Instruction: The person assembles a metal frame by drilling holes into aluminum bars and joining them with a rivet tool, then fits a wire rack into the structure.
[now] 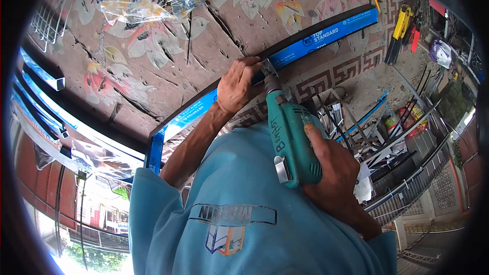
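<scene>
My right hand (333,165) is wrapped round the grip of a green power drill (293,137), thumb along its rear casing. The drill's chuck (271,82) points away from me at a dark aluminium profile (326,35) covered with blue protective film. At the bit's end, a small silver metal bracket (268,67) lies against the profile. My left hand (237,84) is closed over the profile just left of the bit, with its fingertips at the bracket. The hand covers part of the blue film. A shorter film-covered profile (155,150) meets the long one at its left end.
A worn floral board (153,66) lies beyond the profile, with a clear plastic bag of metal pieces (173,0) on it. A yellow-handled tool (402,23) is at the upper right. Metal offcuts (377,142) crowd the right side; more blue-filmed profiles (41,97) lie left.
</scene>
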